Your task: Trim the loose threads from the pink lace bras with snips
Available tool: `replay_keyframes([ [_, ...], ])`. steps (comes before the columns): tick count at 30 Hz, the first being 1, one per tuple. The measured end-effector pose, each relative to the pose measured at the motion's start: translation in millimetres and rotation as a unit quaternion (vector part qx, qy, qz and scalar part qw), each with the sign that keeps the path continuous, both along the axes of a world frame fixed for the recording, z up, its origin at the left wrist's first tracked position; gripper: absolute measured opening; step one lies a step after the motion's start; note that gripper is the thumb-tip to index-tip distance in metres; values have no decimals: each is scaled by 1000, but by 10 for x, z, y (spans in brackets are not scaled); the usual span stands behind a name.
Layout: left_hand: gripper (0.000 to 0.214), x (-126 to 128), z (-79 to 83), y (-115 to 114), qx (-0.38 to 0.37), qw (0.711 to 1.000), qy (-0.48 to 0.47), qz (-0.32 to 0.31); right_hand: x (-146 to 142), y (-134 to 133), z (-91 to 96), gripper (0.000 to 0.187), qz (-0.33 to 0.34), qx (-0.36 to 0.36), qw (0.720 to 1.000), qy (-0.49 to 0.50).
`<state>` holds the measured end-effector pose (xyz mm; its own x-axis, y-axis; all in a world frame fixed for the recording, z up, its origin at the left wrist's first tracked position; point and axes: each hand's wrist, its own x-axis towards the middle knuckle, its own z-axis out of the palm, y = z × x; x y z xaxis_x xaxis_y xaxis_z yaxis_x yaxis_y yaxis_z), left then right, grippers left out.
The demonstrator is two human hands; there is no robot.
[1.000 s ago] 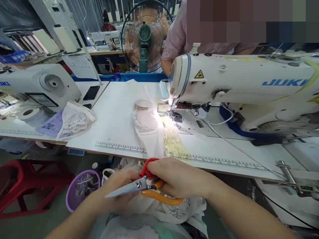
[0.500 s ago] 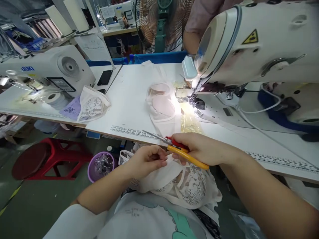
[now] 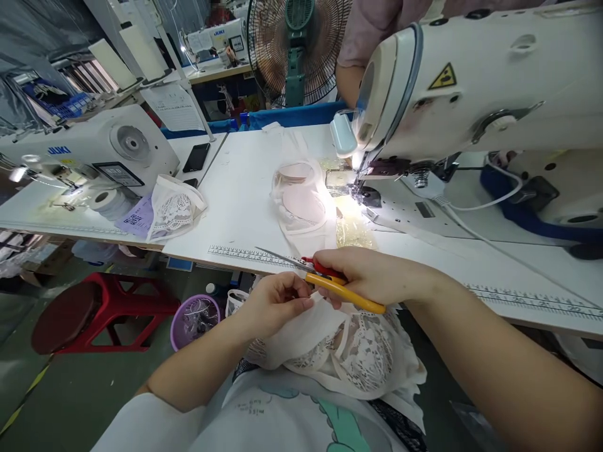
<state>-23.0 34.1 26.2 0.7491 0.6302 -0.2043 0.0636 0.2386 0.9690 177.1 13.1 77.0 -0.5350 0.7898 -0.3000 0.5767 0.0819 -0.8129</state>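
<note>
A pale lace bra (image 3: 365,351) lies across my lap, its band raised toward the table edge. The fingers of my left hand (image 3: 282,298) are pinched on the edge of that bra. My right hand (image 3: 362,273) is closed round a pair of scissors (image 3: 346,292) with one orange and one red handle, the blades pointing left over the table edge. Some right fingertips also sit close to the bra's edge; whether they touch it I cannot tell. Another pale bra (image 3: 304,204) lies on the table beside the needle area of the sewing machine (image 3: 452,100).
At the left stands a second sewing machine (image 3: 117,147), with a lace cup (image 3: 172,210) and a phone (image 3: 196,157) nearby. A fan (image 3: 296,56) and a person's arm (image 3: 349,81) are behind the table. Below are a red stool (image 3: 113,307) and purple bucket (image 3: 176,326).
The view has shifted slightly, so the table things sit a little differently in frame. Both hands keep nearly the same hold on the bra and the scissors.
</note>
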Motion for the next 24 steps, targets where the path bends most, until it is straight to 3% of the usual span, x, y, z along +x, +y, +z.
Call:
replay_keyframes([
  [4, 32, 0, -19, 17, -8, 1000, 10, 8, 6, 6, 15, 12, -1, 41, 998, -56],
  [16, 33, -2, -25, 29, -47, 998, 11, 27, -21, 22, -1, 12, 15, 76, 994, -79],
  [22, 36, 26, -19, -33, 9, 998, 54, 7, -68, -3, -48, 15, 12, 78, 994, -82],
  [24, 37, 15, -42, -39, 13, 999, 47, 18, -69, -66, -84, 15, -24, 90, 993, -69],
])
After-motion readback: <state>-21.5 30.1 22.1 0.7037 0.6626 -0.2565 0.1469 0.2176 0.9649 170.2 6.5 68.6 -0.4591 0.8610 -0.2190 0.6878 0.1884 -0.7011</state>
